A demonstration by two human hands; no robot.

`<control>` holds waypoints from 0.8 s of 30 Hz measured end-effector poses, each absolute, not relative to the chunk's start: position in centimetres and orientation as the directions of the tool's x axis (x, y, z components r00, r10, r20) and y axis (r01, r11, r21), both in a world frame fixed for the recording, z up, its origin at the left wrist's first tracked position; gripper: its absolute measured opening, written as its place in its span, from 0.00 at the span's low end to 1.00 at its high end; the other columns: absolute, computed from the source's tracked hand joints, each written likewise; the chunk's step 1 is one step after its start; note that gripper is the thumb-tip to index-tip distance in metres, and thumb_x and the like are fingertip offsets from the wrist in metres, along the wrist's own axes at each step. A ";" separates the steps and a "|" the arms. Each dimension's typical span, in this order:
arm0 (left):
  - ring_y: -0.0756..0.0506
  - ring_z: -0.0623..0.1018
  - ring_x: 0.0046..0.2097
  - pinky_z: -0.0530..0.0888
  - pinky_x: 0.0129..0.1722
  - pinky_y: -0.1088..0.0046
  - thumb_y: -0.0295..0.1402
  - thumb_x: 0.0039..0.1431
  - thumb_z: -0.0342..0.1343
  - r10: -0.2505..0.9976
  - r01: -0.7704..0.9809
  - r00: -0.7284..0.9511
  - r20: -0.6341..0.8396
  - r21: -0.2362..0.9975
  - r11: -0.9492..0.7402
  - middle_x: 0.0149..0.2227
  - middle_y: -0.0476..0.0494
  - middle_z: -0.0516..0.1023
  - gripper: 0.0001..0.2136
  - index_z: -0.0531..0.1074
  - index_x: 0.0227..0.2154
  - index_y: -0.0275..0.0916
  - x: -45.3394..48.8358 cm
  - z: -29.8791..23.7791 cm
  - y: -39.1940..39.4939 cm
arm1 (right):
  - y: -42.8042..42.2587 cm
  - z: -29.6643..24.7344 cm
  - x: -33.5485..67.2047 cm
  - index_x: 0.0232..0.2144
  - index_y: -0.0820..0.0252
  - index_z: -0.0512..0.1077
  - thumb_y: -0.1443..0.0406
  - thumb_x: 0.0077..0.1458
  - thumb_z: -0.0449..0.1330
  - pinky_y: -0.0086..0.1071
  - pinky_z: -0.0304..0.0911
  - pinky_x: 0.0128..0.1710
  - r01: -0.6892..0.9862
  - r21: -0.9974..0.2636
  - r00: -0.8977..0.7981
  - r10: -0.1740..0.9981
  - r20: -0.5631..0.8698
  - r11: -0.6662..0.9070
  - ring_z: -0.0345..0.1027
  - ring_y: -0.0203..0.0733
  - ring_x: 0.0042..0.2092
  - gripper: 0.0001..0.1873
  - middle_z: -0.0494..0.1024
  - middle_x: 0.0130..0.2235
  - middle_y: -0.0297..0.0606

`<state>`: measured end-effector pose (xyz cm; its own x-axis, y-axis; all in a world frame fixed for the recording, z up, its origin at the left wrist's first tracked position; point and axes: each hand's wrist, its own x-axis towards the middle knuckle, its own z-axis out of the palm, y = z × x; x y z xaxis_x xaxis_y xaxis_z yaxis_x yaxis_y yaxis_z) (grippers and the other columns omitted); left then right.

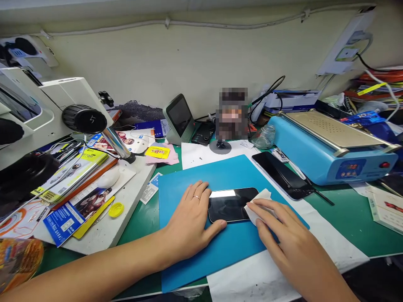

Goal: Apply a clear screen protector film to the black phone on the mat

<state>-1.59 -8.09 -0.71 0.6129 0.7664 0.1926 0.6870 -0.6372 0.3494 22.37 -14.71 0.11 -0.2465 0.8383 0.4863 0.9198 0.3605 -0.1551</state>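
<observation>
A smartphone (231, 205) with a dark glossy screen lies flat on a blue mat (185, 272). My left hand (193, 222) rests at the phone's left end, fingers stretched out on the mat and thumb along the near edge; a ring circles one finger. At the phone's right end my right hand (283, 230) presses a white wipe (262, 199) onto the glass, with the fingers over the cloth. Part of the screen's right end is hidden under the wipe. A second dark phone (281, 174) lies beyond the mat to the right.
A blue heating machine (330, 142) with a metal top stands at the back right, near a glass jar (263, 136). At left, a microscope stand (122, 147) rises from a white base holding booklets (78, 176). A small display (180, 117) stands by the wall.
</observation>
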 end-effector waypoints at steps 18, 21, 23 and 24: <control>0.30 0.59 0.69 0.60 0.67 0.45 0.44 0.67 0.56 0.755 0.672 0.613 0.232 0.350 -0.653 0.64 0.27 0.64 0.25 0.61 0.58 0.32 -1.7 -1.5 -8.0 | -13.9 0.7 14.7 0.55 0.66 0.68 0.76 0.62 0.45 0.44 0.69 0.51 0.853 -0.226 -0.334 0.825 0.457 0.470 0.74 0.46 0.48 0.23 0.81 0.48 0.44; 0.30 0.60 0.69 0.61 0.66 0.44 0.45 0.66 0.57 0.761 0.668 0.605 0.233 0.372 -0.645 0.64 0.28 0.64 0.25 0.61 0.58 0.34 -1.7 -1.5 -7.9 | -14.3 0.9 15.5 0.56 0.65 0.67 0.79 0.59 0.43 0.44 0.69 0.52 0.856 -0.218 -0.351 0.837 0.420 0.469 0.74 0.45 0.51 0.26 0.81 0.50 0.44; 0.30 0.60 0.69 0.63 0.65 0.44 0.47 0.65 0.58 0.764 0.667 0.605 0.224 0.381 -0.640 0.65 0.28 0.64 0.27 0.61 0.58 0.34 -1.7 -1.3 -7.9 | -14.7 0.8 17.0 0.56 0.64 0.66 0.80 0.57 0.42 0.45 0.69 0.53 0.880 -0.155 -0.358 0.841 0.406 0.450 0.74 0.45 0.52 0.28 0.80 0.51 0.44; 0.29 0.60 0.68 0.64 0.65 0.44 0.47 0.65 0.58 0.764 0.667 0.607 0.220 0.381 -0.640 0.65 0.27 0.64 0.28 0.61 0.58 0.33 -1.7 -1.2 -8.0 | -14.9 0.7 17.9 0.57 0.64 0.65 0.80 0.56 0.42 0.46 0.69 0.52 0.893 -0.117 -0.358 0.843 0.401 0.435 0.75 0.45 0.52 0.29 0.81 0.51 0.44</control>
<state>-1.72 -7.96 -1.23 0.6066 0.7639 0.2201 0.6673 -0.6398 0.3812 17.86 -14.89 0.67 -0.3581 0.8431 0.4013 0.8927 0.4350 -0.1173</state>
